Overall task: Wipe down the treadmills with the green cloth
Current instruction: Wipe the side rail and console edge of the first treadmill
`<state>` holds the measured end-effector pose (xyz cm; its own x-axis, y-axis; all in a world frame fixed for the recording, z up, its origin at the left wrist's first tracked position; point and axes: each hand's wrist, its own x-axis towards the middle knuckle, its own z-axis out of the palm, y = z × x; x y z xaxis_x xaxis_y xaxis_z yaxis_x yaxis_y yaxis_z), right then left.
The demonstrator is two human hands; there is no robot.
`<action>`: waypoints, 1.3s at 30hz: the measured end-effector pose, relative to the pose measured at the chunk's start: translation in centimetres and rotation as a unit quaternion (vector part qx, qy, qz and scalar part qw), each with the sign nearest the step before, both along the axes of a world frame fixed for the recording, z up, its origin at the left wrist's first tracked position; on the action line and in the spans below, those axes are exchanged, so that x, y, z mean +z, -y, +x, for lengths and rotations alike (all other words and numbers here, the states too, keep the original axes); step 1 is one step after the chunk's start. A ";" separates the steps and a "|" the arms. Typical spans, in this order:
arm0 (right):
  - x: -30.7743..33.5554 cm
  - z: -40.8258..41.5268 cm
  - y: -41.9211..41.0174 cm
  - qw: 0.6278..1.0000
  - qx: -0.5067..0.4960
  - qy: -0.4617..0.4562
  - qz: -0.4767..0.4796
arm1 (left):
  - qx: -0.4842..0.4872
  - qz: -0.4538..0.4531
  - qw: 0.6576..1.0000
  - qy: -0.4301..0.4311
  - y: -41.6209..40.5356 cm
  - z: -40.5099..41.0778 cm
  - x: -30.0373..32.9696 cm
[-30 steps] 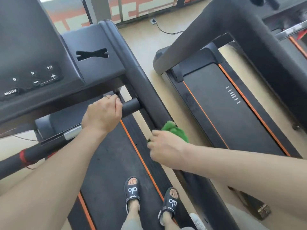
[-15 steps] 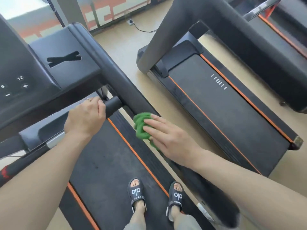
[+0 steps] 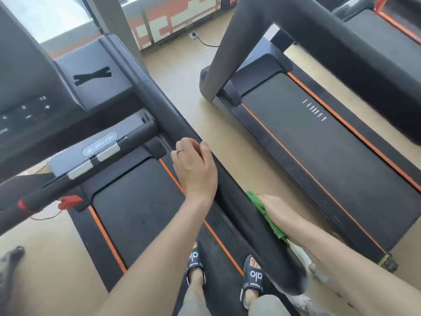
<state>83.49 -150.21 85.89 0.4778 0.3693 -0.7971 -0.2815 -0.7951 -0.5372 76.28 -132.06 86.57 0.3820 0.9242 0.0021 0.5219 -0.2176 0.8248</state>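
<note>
I stand on the belt of the near treadmill (image 3: 136, 208). Its black right handrail (image 3: 164, 115) slopes down toward me. My left hand (image 3: 193, 169) sits on top of this rail, fingers and thumb curled over either side of it. Lower down, my right hand (image 3: 276, 212) holds the green cloth (image 3: 271, 221) against the rail's outer side. The cloth is squeezed between palm and rail, and the fingers of that hand are hidden behind it. A second treadmill (image 3: 319, 156) stands to the right.
The console (image 3: 34, 106) with its buttons is at upper left, and a short grip bar (image 3: 136, 135) lies below it. A strip of tan floor (image 3: 227, 137) separates the two treadmills. My sandalled feet (image 3: 252, 277) are on the belt. A third treadmill (image 3: 387, 26) is at far right.
My left hand let go of the short grip bar and moved right onto the side handrail. My right hand slid the cloth down the rail toward me.
</note>
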 end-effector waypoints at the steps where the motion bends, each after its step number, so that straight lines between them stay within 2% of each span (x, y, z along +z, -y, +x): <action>1: -0.1 0.5 -1.3 1.000 0.015 0.018 0.015 | 0.016 0.012 1.000 -0.004 0.6 0.5 -0.4; 4: -0.9 2.2 -7.1 0.991 0.038 0.038 0.125 | 0.054 0.060 0.997 -0.009 0.8 1.3 -1.5; 7: -2.2 2.5 -8.5 0.983 0.033 0.032 0.176 | 0.059 0.084 0.995 -0.012 0.7 1.8 -1.5; 14: -2.2 -3.0 11.0 0.999 -0.022 0.030 0.036 | 0.079 0.107 0.990 -0.033 1.3 1.9 -1.3; 16: -2.1 -3.4 11.8 0.999 -0.040 0.034 0.005 | 0.078 0.113 0.990 -0.038 1.5 1.9 -1.3; 18: -2.7 -2.2 8.9 0.999 -0.024 0.010 -0.025 | 0.076 0.119 0.989 -0.047 1.4 1.9 -1.4; 20: -3.3 -0.5 4.7 0.999 -0.002 -0.046 -0.001 | 0.075 0.122 0.988 -0.053 1.2 1.9 -1.4; 22: -4.4 0.6 2.4 0.998 0.012 -0.058 0.026 | 0.072 0.123 0.988 -0.059 1.2 1.9 -1.5; 24: -5.4 0.3 4.0 0.998 0.010 -0.054 0.025 | 0.069 0.127 0.988 -0.060 1.3 2.0 -1.4; 27: -5.5 -2.1 10.8 0.998 -0.023 -0.046 -0.021 | 0.073 0.132 0.987 -0.062 1.3 1.9 -1.5; 30: -3.7 -4.7 14.1 0.997 -0.047 0.051 -0.032 | 0.076 0.127 0.988 -0.051 1.3 2.0 -1.4; 32: -0.4 -5.8 12.8 0.986 -0.033 0.156 0.054 | 0.076 0.132 0.987 -0.051 1.2 2.0 -1.4; 34: 1.6 -5.2 10.2 0.948 0.069 0.262 0.164 | 0.071 0.142 0.986 -0.049 1.1 2.0 -1.6; 37: 1.0 -2.8 4.7 0.870 0.266 0.347 0.228 | 0.068 0.149 0.986 -0.038 0.7 1.9 -2.2; 39: 0.9 -2.2 1.8 0.852 0.283 0.379 0.227 | 0.037 0.162 0.986 -0.034 0.3 1.4 -2.4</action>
